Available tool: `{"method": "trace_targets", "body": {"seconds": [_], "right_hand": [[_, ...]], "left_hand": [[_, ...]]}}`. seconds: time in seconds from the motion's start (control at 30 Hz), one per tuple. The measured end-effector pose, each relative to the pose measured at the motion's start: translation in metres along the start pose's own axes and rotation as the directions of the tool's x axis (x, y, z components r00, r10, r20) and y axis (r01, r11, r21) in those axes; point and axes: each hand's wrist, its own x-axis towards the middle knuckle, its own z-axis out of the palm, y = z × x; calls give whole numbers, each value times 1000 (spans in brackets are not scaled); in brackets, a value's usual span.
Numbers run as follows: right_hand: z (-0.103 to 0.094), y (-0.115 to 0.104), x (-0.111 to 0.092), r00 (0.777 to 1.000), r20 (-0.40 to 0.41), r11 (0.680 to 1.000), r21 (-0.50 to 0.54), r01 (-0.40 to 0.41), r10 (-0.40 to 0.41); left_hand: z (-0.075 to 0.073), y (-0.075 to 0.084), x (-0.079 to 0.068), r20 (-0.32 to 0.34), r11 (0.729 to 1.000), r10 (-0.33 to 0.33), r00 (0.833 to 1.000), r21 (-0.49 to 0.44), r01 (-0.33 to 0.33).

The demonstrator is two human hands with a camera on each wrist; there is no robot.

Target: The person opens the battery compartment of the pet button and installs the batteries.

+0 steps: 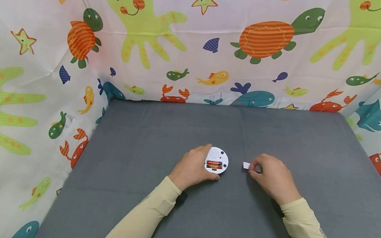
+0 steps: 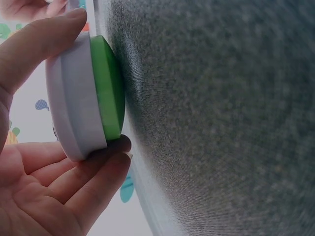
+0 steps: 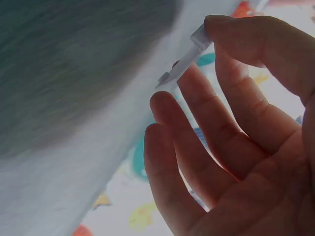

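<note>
A white cloth (image 1: 195,61) printed with sea creatures, among them turtles, crabs and whales, stands behind the counter (image 1: 163,128) and along its left and right sides. The counter is plain dark grey. Two pale yellow sleeves (image 1: 142,216) reach in over its near edge, down to the wrists.

The right hand (image 1: 275,176) pinches with thumb and forefinger, the tips nearly together on a small piece; its other fingers are spread and only slightly bent. The left hand (image 1: 193,164) is opened about as wide as the disc (image 1: 218,155) it grips, thumb on the near rim and fingers round the far side.

The disc is white and round, near the middle of the counter, its battery side up. Its green part (image 2: 108,88) faces down, close to the counter; whether it touches is unclear. Two red batteries (image 1: 214,164) lie side by side in the disc's open bay, below a patch of dots. The white cover (image 1: 246,165) in the right hand is held apart from the disc, to its right.
</note>
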Motion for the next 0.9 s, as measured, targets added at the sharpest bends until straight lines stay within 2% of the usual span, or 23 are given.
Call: {"method": "trace_targets", "body": {"seconds": [0.2,0.43,0.6,0.9], "right_hand": [[4,-35,5,994,-29,994,34,102,-101],[17,-66,10,984,-25,983,45,176,-175],[29,-76,14,980,-16,978,47,201,-201],[37,-82,16,971,-51,971,48,236,-234]], "left_hand": [[2,-1,-1,-11,1000,8,1000,22,-8],[1,-3,-1,-30,998,58,998,-24,-59],[1,-5,1,-56,995,99,993,-25,-101],[0,-8,1,-78,992,126,989,4,-126]]}}
